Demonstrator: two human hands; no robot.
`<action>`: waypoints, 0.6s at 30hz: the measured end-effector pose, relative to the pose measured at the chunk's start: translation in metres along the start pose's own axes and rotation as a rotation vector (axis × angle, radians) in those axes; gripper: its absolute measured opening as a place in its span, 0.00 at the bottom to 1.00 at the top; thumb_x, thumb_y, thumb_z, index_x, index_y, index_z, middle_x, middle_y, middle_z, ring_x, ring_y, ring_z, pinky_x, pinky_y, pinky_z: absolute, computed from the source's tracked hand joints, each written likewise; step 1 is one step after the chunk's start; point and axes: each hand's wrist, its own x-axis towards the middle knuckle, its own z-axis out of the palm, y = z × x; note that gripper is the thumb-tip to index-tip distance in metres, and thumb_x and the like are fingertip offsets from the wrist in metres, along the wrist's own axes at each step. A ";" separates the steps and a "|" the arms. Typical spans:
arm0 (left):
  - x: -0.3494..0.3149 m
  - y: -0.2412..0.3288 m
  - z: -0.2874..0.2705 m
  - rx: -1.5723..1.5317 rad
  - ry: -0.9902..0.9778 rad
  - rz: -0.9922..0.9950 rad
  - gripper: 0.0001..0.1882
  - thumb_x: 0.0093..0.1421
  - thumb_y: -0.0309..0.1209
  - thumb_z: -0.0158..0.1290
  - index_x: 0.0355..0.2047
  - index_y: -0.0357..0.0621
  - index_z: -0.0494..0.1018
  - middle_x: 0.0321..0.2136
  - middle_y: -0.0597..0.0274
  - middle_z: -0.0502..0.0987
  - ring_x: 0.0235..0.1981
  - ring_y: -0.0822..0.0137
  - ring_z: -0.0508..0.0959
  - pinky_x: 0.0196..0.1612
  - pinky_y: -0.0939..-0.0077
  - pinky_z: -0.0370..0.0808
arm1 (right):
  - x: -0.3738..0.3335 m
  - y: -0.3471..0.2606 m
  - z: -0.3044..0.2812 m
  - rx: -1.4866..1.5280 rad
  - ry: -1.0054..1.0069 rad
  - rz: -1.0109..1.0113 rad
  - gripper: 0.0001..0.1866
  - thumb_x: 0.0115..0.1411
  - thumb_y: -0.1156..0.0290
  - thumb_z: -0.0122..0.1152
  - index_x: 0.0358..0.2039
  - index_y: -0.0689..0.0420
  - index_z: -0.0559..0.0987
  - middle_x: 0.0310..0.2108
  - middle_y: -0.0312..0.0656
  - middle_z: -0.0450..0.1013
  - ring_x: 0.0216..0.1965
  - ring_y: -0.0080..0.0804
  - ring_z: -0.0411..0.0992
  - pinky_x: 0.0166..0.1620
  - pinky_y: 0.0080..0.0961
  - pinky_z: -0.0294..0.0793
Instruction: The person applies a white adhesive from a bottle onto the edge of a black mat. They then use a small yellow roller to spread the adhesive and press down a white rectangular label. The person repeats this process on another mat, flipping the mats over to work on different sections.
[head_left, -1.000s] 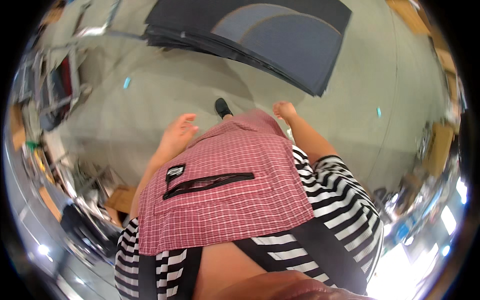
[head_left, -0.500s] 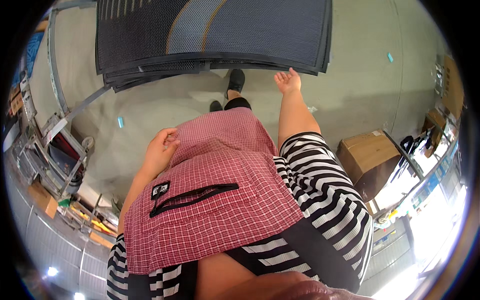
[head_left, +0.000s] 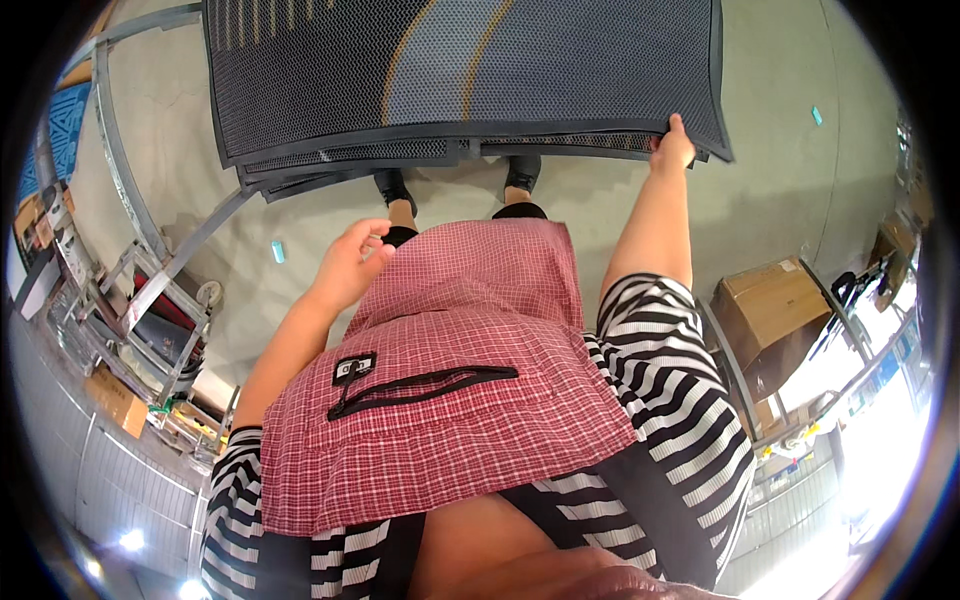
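Observation:
A stack of dark textured floor mats spreads across the far side, in front of my feet. The top mat (head_left: 560, 75) is dark grey with a pale curved band edged in orange. My right hand (head_left: 674, 150) holds its near edge close to the right corner, thumb on top and the other fingers mostly hidden beneath. Edges of lower mats (head_left: 350, 168) stick out under it, slightly askew. My left hand (head_left: 350, 265) hovers before the red checked apron (head_left: 465, 275), fingers loosely bent and apart, with nothing in it.
Metal frames (head_left: 165, 265) with a small wheel stand at the left. A cardboard box (head_left: 772, 305) sits on a rack at the right. Small light-blue pieces lie on the grey floor, one at the left (head_left: 278, 252) and one at the far right (head_left: 816, 116).
My right hand has moved right and forward and taken hold of the top mat's edge. My left hand has risen slightly forward. Both feet now show apart, near the stack.

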 end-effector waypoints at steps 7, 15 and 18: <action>0.072 -0.084 -0.052 -0.229 0.156 0.036 0.22 0.66 0.32 0.58 0.58 0.40 0.72 0.51 0.58 0.80 0.48 0.68 0.79 0.53 0.73 0.75 | -0.203 -0.124 0.083 -0.828 -0.133 -0.914 0.28 0.60 0.44 0.64 0.26 0.62 0.81 0.22 0.48 0.79 0.28 0.41 0.80 0.36 0.39 0.79; 0.102 -0.176 -0.160 -1.280 0.507 -0.016 0.31 0.72 0.53 0.44 0.65 0.44 0.67 0.64 0.52 0.70 0.60 0.56 0.73 0.64 0.57 0.68 | -0.420 0.042 0.125 -0.746 -1.166 -1.471 0.34 0.41 0.59 0.76 0.49 0.60 0.75 0.36 0.43 0.76 0.40 0.43 0.77 0.47 0.42 0.73; 0.108 -0.139 -0.181 -1.475 0.390 0.100 0.37 0.71 0.60 0.40 0.70 0.48 0.61 0.69 0.52 0.64 0.68 0.52 0.65 0.70 0.46 0.61 | -0.437 0.128 0.154 -1.018 -1.320 -1.267 0.47 0.46 0.53 0.77 0.61 0.64 0.69 0.45 0.48 0.75 0.47 0.46 0.76 0.54 0.41 0.71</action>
